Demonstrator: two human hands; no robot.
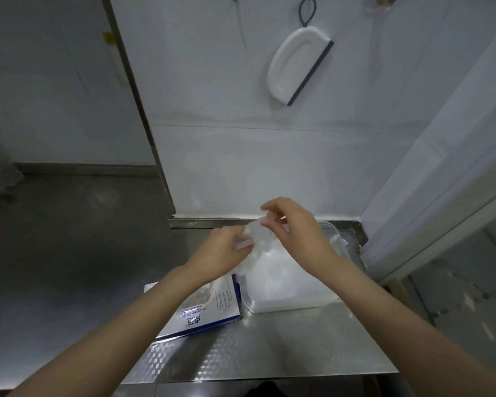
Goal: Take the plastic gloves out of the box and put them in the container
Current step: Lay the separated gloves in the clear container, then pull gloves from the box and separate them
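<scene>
Plastic gloves (255, 244) hang crumpled over the container (287, 308), pinched by the left hand (218, 253) and right hand (295, 224); it looks partly filled, and the box (212, 314) may hold more.

A person's left hand (221, 253) and right hand (295, 227), both bare, with forearms (384, 310) uncovered as far as the frame's edge. A dark scrap (265, 390), possibly clothing, shows low between them.
</scene>
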